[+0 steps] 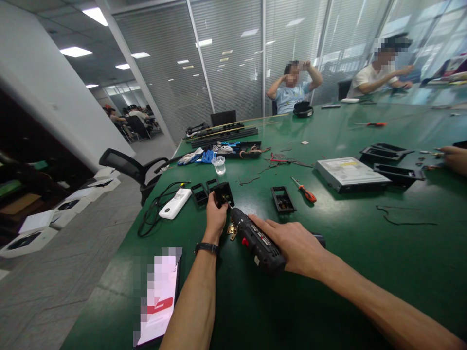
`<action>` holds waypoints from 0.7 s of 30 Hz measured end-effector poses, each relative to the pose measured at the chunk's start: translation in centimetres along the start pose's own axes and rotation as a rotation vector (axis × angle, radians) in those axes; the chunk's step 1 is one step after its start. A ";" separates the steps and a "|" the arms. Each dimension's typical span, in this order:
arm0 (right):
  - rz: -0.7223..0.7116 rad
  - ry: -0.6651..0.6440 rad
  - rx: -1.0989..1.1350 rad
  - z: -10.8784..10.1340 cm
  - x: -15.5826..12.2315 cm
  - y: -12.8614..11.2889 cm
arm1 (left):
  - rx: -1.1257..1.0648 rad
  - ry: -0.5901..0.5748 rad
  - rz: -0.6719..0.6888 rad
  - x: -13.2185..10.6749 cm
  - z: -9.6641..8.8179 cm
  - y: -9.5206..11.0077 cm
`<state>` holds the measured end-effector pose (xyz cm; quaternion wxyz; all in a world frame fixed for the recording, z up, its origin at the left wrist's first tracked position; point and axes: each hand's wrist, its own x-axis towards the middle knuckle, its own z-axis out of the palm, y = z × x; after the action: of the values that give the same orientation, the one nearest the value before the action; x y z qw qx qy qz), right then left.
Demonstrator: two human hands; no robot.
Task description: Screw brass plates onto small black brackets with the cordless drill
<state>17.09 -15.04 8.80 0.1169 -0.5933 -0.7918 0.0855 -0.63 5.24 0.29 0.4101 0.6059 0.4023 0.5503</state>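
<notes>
My left hand [216,218] grips a black plastic box [223,193], tilted so that small brass-coloured parts show inside it. My right hand [294,245] is wrapped round a black cordless screwdriver [260,245] with a red switch. The tool's nose points at the box's lower edge; whether its bit touches anything cannot be made out. Below the nose, brass-coloured metal pieces [232,230] lie on the green table [328,311]. Just behind the held box stands another black plastic box [199,194]. A further black box [283,200] with brass parts inside sits to the right.
An orange-handled screwdriver [305,190] and a silver disc drive [350,173] lie to the right. A clear cup of water [219,165] stands behind my left hand. Leftward are a white power strip [175,203] and a tablet [160,296]. A co-worker's hand [455,158] reaches in at right.
</notes>
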 end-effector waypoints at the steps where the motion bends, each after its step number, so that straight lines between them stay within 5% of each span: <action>1: -0.002 0.000 -0.003 0.0 0.0 0.0 | 0.004 0.002 -0.001 0.0 0.0 0.0; 21: -0.005 0.001 -0.023 0.1 0.0 -0.1 | -0.004 -0.007 0.000 0.1 0.0 -0.2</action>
<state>17.00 -15.02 8.70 0.1107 -0.5928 -0.7941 0.0759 -0.68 5.43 0.12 0.4127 0.6070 0.3999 0.5489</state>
